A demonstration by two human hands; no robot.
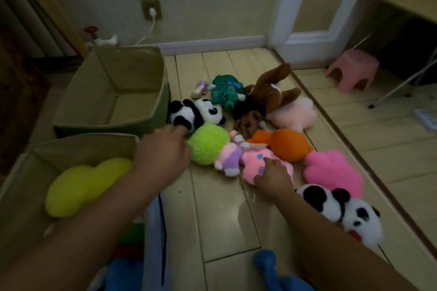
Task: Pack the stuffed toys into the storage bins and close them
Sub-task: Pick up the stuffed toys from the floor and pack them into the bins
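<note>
Two beige fabric bins stand open at the left. The far bin (pixel 132 123) holds nothing; the near bin (pixel 21 172) holds a yellow plush (pixel 82 184). Several stuffed toys lie on the floor: a panda (pixel 201 112), a lime green ball (pixel 208 145), a pink-and-purple doll (pixel 229 159), a pink toy (pixel 256 160), an orange toy (pixel 289 144), a bright pink plush (pixel 333 172), a second panda (pixel 345 210), a teal toy (pixel 224 90) and a brown bunny (pixel 272 92). My left hand (pixel 163 149) is blurred, its fingertips touching the first panda. My right hand (pixel 274 177) grips the pink toy.
A pink stool (pixel 352 68) and the thin metal legs of some furniture (pixel 402 85) stand at the right under a desk. A power strip (pixel 426 119) lies at the right edge. A plug and cable hang from a wall socket (pixel 152 10). Blue objects (pixel 267 264) lie near my arms.
</note>
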